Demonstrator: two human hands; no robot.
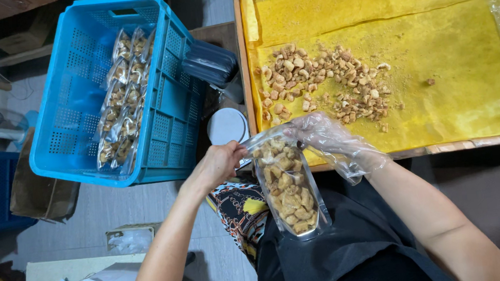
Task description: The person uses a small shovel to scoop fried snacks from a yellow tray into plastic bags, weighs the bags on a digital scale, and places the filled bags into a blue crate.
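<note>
Clear plastic forms the pouch [289, 188], which is held over the person's lap, just off the near edge of the yellow-lined tray [447, 51]. Its mouth is pointed toward that edge and its long axis is run back toward the body; it is filled with pale brown snack pieces. The mouth's left corner is pinched shut by the bare left hand [221, 164]. The right corner is gripped by the right hand [322, 133], which is covered by a loose transparent glove. A heap of loose pieces [323, 86] is spread near the tray's near-left corner, while open lining is left toward its right edge. A blue crate [165, 105] of filled pouches is set leftward.
</note>
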